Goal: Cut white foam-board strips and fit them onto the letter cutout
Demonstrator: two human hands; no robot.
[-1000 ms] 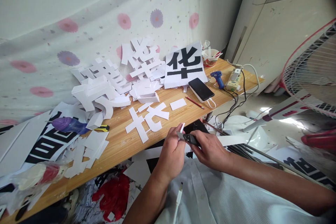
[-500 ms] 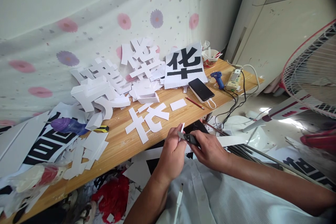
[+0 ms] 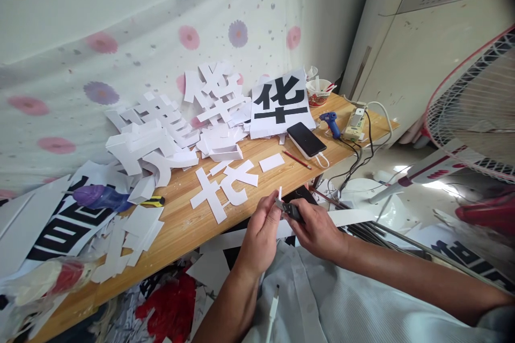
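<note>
Pinched in my left hand (image 3: pixel 260 230) is a narrow white strip (image 3: pixel 280 193), its tip standing up above the fingers. My right hand (image 3: pixel 316 228) is closed round a black-handled cutter (image 3: pixel 293 211), whose metal blade meets the strip beside my left thumb. Beyond my hands, white cut-out character pieces (image 3: pixel 210 195) lie flat on the wooden table (image 3: pixel 177 236). A small white rectangle (image 3: pixel 271 162) and a red pencil (image 3: pixel 296 159) are to their right.
Heaped white foam letters (image 3: pixel 161 134) stand by the wall, near a printed character sheet (image 3: pixel 279 104). A phone (image 3: pixel 306 140), blue glue gun (image 3: pixel 330 124) and power strip (image 3: pixel 356 123) are at the right. A fan (image 3: pixel 475 107) stands on the floor side.
The view has shifted slightly. My left hand has turned a little around the strip, and the cutter's blade sits closer to my left thumb.
</note>
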